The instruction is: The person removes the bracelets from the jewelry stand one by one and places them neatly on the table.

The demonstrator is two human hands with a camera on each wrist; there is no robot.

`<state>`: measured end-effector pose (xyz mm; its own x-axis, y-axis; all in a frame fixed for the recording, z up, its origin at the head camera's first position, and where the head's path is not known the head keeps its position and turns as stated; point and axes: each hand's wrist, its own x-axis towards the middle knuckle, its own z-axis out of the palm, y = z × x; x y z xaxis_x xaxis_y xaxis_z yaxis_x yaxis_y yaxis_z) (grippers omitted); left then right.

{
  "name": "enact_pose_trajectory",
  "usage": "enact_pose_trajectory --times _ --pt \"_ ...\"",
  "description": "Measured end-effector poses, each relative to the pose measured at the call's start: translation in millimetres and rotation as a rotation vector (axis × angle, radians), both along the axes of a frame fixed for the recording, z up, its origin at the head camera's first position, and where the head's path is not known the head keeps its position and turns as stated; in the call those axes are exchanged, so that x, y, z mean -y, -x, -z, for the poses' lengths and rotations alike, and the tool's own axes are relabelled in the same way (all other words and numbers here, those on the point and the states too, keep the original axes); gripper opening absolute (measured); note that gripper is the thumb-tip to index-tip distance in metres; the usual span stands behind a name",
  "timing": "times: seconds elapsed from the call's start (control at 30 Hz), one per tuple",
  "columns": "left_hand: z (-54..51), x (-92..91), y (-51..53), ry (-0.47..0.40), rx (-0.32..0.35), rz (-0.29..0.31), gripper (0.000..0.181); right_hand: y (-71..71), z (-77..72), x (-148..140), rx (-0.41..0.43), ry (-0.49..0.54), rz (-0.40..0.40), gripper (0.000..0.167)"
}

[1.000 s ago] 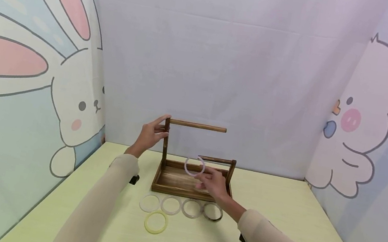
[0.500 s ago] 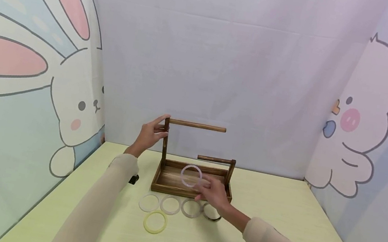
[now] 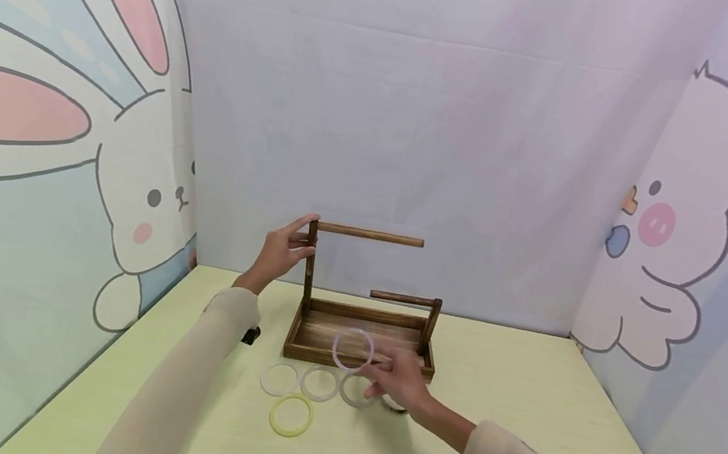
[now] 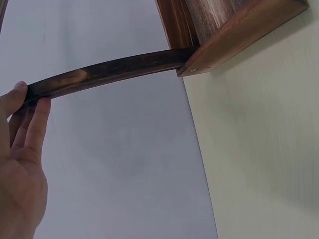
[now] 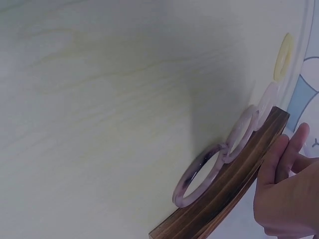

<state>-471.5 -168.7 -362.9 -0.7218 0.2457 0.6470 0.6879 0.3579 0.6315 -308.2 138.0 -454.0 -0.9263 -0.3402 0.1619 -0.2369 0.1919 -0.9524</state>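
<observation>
My left hand grips the top of the tall post of a dark wooden rack; the left wrist view shows thumb and fingers on either side of it. My right hand, slightly blurred, pinches a pale lilac bangle by its right side, held up over the front edge of the rack's tray. The held bangle does not show in the right wrist view. Below, several translucent bangles lie in a row, partly hidden by my right hand; one has a dark patch.
A yellow bangle lies in front of the row on the pale table. The rack has a long upper bar and a shorter lower bar on the right. Printed cloth walls stand behind and at both sides.
My right hand has come down and toward me with the lilac bangle, from beside the lower bar's tip to the tray's front edge. My left hand has stayed on the post.
</observation>
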Motion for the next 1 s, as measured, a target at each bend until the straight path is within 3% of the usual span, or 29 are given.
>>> enact_pose_trajectory --times 0.5,1.0 --pt "-0.6 -0.2 -0.2 0.001 0.004 -0.009 0.073 -24.1 20.4 -2.7 0.056 -0.082 -0.07 0.047" --pt "-0.5 -1.1 0.8 -0.003 0.005 -0.007 0.074 -38.5 27.5 -1.2 0.126 -0.136 -0.108 0.046"
